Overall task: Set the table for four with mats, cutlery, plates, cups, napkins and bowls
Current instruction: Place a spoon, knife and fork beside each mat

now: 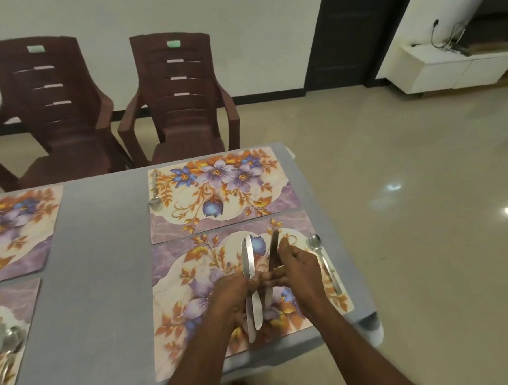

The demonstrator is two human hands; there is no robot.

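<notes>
Four floral mats lie on the grey table (101, 263). Over the near right mat (190, 287), my left hand (233, 296) grips two table knives (248, 271) held upright together. Beside it, my right hand (300, 267) pinches a third knife (273, 251), its blade pointing away from me. A spoon (323, 259) lies on this mat's right side. The far right mat (216, 192) carries a spoon (155, 193) at its left edge. The near left mat (5, 345) holds a spoon (12, 341) and other cutlery. The far left mat (12, 230) is bare where visible.
Two brown plastic chairs (180, 101) stand behind the table's far edge. The table's right edge runs just past the mats, with glossy floor (428, 210) beyond. A white low cabinet (448, 67) stands at the far right by a dark door.
</notes>
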